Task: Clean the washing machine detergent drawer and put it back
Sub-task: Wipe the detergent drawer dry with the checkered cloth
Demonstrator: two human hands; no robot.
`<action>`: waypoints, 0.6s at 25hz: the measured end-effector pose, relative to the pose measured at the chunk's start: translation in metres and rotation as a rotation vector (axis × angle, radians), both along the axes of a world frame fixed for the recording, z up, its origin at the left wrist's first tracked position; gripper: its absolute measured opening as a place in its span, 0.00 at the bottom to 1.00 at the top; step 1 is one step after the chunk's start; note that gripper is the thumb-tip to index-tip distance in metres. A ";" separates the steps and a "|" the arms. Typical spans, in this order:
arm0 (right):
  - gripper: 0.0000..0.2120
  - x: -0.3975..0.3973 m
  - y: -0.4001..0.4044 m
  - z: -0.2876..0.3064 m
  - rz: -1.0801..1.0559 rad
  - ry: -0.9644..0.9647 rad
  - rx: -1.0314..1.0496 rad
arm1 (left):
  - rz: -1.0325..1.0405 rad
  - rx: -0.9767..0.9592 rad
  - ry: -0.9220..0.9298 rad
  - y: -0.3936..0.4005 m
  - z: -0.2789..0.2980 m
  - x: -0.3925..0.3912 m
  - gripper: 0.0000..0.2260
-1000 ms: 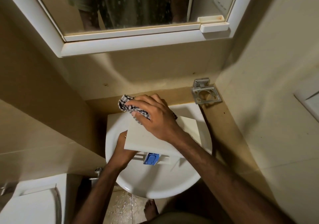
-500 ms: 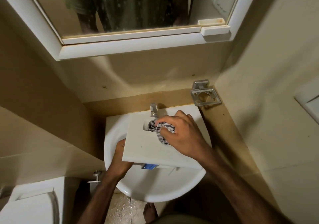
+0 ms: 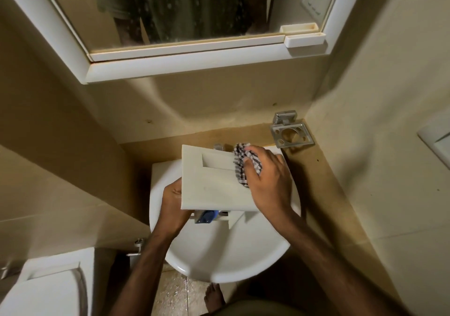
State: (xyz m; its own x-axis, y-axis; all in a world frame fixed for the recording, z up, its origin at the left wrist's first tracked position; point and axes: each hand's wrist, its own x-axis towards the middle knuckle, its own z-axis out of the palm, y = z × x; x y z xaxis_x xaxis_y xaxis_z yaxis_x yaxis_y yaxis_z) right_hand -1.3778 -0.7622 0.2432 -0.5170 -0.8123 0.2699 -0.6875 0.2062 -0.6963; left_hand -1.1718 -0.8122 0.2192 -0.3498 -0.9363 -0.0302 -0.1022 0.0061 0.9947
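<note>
Detergent drawer hangs over the white sink, front panel up. Left hand clamps its left edge from beneath, while right hand, knuckles up, presses a checked cloth clenched in its fingers against the panel's handle recess.

A white sink juts from a tan ledge along the wall. The drawer is held over its basin, perhaps resting on the rim. A metal tap peeks out behind it.

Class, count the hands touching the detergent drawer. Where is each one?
2. The left hand grips the detergent drawer at its left edge; the right hand presses a checked cloth on its front.
</note>
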 end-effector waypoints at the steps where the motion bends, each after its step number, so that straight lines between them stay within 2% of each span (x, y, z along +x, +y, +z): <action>1: 0.17 0.014 -0.006 0.004 0.041 0.056 -0.006 | 0.001 0.006 -0.021 0.000 0.001 -0.009 0.18; 4: 0.16 0.058 -0.012 0.025 0.250 0.223 -0.127 | 0.124 0.058 -0.022 0.000 -0.002 -0.025 0.18; 6: 0.17 0.063 0.000 0.023 0.383 0.337 -0.210 | 0.197 0.130 0.048 -0.003 -0.009 -0.019 0.08; 9: 0.19 0.035 0.021 0.001 0.335 0.518 -0.254 | 0.292 0.348 0.043 -0.009 -0.017 -0.003 0.16; 11: 0.18 0.002 0.017 -0.014 0.166 0.405 -0.206 | 0.368 0.358 0.070 -0.012 -0.016 0.004 0.15; 13: 0.17 -0.029 0.007 -0.020 0.028 0.099 -0.160 | 0.359 0.398 0.083 -0.012 -0.013 0.010 0.19; 15: 0.16 -0.044 0.003 -0.014 -0.092 -0.225 -0.246 | 0.308 0.507 0.121 -0.013 -0.012 0.016 0.24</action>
